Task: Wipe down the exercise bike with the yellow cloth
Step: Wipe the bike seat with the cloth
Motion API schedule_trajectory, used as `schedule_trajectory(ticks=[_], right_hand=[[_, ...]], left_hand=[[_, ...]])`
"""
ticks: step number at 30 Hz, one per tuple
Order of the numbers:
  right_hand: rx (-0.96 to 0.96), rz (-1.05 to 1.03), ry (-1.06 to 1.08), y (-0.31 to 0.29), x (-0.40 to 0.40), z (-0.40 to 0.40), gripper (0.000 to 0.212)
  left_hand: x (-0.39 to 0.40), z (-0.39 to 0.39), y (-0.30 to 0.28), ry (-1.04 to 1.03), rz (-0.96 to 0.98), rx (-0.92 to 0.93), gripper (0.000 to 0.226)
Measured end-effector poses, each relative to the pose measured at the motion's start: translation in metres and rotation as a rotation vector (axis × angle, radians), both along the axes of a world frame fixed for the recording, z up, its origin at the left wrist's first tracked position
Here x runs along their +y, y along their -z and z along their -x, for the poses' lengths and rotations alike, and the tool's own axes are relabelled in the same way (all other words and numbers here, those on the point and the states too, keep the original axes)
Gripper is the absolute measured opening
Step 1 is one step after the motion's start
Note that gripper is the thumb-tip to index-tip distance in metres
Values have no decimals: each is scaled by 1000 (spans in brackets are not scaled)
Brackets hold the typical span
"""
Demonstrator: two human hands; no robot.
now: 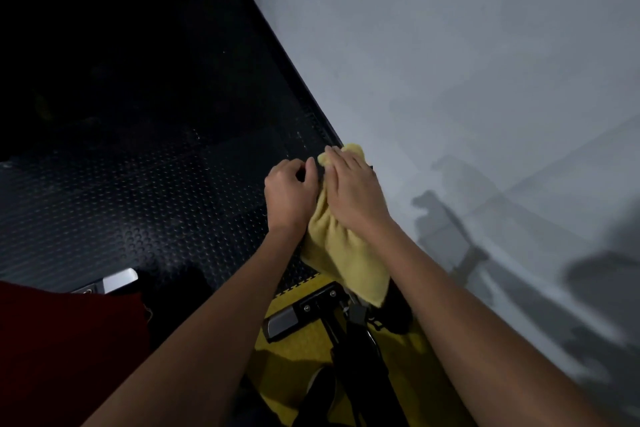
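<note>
1. The yellow cloth (341, 246) hangs draped over an upper part of the exercise bike (346, 333), close to the pale wall (450, 62); what it covers is hidden, though it looks like the handlebar or console end.
2. The right hand (353, 189) lies flat on top of the cloth, fingers straight and together, pressing it down onto the bike.
3. The left hand (289, 191) sits just beside it, touching the cloth's left edge, fingers curled in. Whether it pinches a fold or grips a bar under the cloth cannot be told from here.
4. The cloth looks soft, thick and light, like a fleecy towel. It should mould easily around tubes and corners, but it will bunch and slide unless held by a flat palm.
5. Best hold, in my judgement: palm over a folded pad of cloth, loose tail tucked away from the bike's black frame and bolts below.
6. The bike frame looks rigid and heavy, so firm rubbing should not shift it.
7. Below lie a black studded floor mat (138, 166) and a yellow mat (301, 350).
</note>
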State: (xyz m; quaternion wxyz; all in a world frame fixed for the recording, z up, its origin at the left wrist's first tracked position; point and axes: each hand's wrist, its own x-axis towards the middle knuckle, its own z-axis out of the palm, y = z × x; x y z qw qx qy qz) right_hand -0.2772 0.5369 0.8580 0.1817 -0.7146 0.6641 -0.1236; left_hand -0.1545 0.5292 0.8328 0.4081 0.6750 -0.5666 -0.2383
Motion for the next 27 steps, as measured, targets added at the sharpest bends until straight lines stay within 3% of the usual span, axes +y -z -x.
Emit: schedule_trajectory(ticks=[6,12,18,22,27], right_hand=[[-207,-131,31,-3,28,12,66],[-69,-117,-33,-12,110,23,65],[42,17,-54,-2,49,7,57],[15,37,-7,4,1,-1,51],[-12,6,37,4,27,0,56]], left_hand=[[3,2,-1,3,-3,5,44],[2,3,2,4,19,1,46],[2,3,0,-1,36,-6,47],[2,2,-1,-3,26,-5,45],[2,1,0,4,25,-14,45]])
